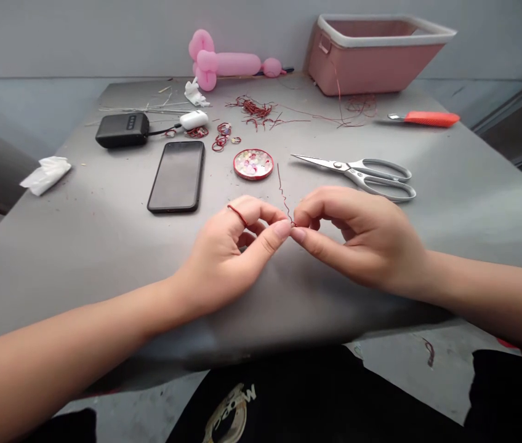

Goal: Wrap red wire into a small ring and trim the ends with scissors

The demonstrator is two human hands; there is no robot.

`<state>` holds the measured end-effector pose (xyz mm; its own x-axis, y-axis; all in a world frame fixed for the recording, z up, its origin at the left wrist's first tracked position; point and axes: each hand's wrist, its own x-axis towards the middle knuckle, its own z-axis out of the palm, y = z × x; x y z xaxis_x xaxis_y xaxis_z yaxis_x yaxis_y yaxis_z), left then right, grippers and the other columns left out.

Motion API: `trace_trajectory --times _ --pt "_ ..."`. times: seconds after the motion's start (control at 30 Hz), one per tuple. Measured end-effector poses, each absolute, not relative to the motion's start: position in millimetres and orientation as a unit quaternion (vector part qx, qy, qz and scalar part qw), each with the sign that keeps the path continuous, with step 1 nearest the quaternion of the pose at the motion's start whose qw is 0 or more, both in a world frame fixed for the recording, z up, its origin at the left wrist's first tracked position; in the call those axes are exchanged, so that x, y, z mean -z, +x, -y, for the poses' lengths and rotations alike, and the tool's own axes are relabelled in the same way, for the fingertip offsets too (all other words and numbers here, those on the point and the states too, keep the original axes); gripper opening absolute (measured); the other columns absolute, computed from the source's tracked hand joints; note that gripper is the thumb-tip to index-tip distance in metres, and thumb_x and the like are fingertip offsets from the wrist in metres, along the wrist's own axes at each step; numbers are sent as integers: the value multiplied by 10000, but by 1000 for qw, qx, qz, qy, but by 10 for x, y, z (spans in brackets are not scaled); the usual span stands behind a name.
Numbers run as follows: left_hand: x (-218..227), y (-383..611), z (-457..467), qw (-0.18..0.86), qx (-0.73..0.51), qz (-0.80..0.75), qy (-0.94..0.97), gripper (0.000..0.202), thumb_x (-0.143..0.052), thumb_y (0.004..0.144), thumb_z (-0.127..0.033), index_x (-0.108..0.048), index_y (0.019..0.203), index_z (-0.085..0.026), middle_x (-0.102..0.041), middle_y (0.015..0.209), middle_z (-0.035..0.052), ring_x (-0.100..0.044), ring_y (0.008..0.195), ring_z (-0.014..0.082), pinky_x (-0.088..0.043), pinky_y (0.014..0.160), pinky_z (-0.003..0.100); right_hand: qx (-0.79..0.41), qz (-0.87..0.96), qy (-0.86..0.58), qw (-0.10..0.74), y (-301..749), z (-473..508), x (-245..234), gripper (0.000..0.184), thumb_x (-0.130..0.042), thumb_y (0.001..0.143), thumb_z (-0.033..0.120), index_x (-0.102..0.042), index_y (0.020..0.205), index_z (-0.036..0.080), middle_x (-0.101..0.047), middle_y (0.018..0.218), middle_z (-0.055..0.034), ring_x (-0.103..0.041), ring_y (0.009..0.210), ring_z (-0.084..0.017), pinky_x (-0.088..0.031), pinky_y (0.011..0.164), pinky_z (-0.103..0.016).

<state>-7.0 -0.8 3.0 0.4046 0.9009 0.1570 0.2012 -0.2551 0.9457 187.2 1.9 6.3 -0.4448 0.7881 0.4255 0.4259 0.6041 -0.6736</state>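
A thin dark red cord [283, 194] runs crookedly upward from between my fingertips, its free end pointing away from me. My left hand [237, 246] pinches it between thumb and forefinger, and a red cord ring circles that forefinger. My right hand [357, 237] pinches the same cord close beside, the two thumbs nearly touching. Fingertips hide most of the part being held. Just beyond my hands sits a small round red-rimmed dish [252, 178] of pale and pink beads. Scissors [357, 175] with grey handles lie behind my right hand, blades pointing left.
A black phone [176, 177] lies left of the dish. Farther back are a black power bank [122, 130], a white case [193, 119], red cord pieces [257, 109], a pink balloon figure [237, 64], a pink bin [367, 67] and an orange-handled cutter [431, 118]. Crumpled tissue [47, 175] lies at left.
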Motion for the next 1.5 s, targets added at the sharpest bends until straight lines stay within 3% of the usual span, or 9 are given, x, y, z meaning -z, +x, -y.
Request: trace_trajectory --times 0.17,0.37,0.6,0.7,0.83,1.0,1.33,1.5 --pt "-68 -60 37 442 -364 -399 716 139 -584 883 -297 -581 796 -188 -609 820 25 -552 737 138 -456 644 268 -132 849 -344 378 1863 11 -50 101 -557 841 186 -535 766 249 -595 728 -16 -554 667 -155 -461 608 -311" --pt "-100 -46 57 508 -353 -384 685 163 -563 895 -316 -562 792 -190 -547 798 18 -507 739 141 -425 621 267 -88 866 -330 366 1864 5 -97 130 -523 837 149 -528 750 245 -570 712 -20 -554 655 -156 -470 602 -311" --pt "-80 -46 18 552 -342 -403 645 231 -606 882 -394 -600 787 -183 -551 745 5 -480 669 125 -396 583 255 -23 856 -294 425 1881 -39 -47 154 -621 826 144 -677 875 278 -687 800 -31 -641 742 -178 -529 673 -335" --pt "-57 -42 29 558 -335 -393 649 227 -600 889 -387 -620 801 -179 -564 735 6 -500 681 128 -404 591 253 30 869 -271 413 1883 -40 -34 207 -628 831 124 -713 923 289 -707 787 -30 -648 727 -170 -551 660 -321" --pt "-11 -41 60 529 -349 -398 663 167 -635 859 -344 -612 835 -180 -595 798 9 -532 713 131 -428 618 261 90 880 -262 385 1909 -57 -24 166 -658 833 148 -709 896 293 -716 783 -14 -643 694 -158 -570 645 -314" --pt "5 -44 63 500 -333 -407 689 114 -594 869 -280 -617 825 -177 -597 766 -2 -531 699 126 -431 637 274 172 885 -186 391 1965 -94 40 233 -679 814 109 -650 1014 225 -703 786 -23 -633 687 -146 -590 672 -298" --pt "-1 -45 55 479 -322 -405 709 103 -613 867 -247 -631 801 -170 -620 739 -16 -510 666 109 -397 590 255 145 885 -229 380 1923 16 17 150 -658 836 98 -647 959 183 -669 730 -34 -601 627 -117 -527 569 -235" --pt "0 -43 36 447 -301 -389 748 147 -562 894 -185 -615 760 -157 -595 680 -29 -490 637 92 -400 621 245 189 894 -215 345 1962 -31 55 198 -633 842 131 -627 1016 226 -709 897 -49 -649 744 -150 -579 643 -277"
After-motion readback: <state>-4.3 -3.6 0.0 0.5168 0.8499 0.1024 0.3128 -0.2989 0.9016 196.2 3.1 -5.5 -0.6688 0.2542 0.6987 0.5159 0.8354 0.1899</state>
